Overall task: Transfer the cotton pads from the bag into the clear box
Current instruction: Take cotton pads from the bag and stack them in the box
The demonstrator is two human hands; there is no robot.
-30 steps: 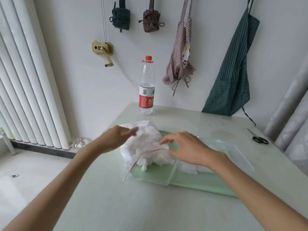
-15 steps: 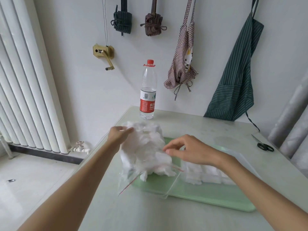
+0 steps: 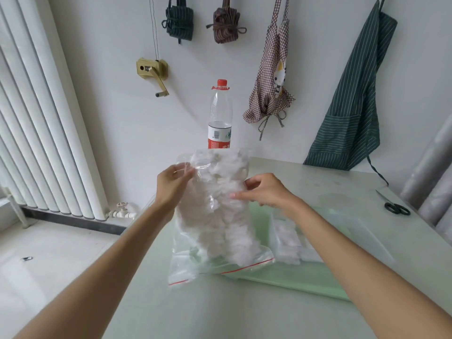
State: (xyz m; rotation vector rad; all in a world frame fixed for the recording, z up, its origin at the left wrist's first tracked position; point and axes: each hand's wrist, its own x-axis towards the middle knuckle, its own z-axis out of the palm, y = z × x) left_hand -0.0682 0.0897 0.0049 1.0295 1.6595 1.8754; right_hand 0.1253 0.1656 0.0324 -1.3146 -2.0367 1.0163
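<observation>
At centre frame, a person's left hand and right hand each pinch the clear bag, holding it upside down with its red-striped mouth lowest. This presumably lets the cotton pads drop toward the clear box at lower right on the tabletop.

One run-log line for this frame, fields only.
left hand: grips bag top | right hand: pinches bag side | bag: upside down, zip end lowest, cotton pads inside | clear box: on green tray
</observation>
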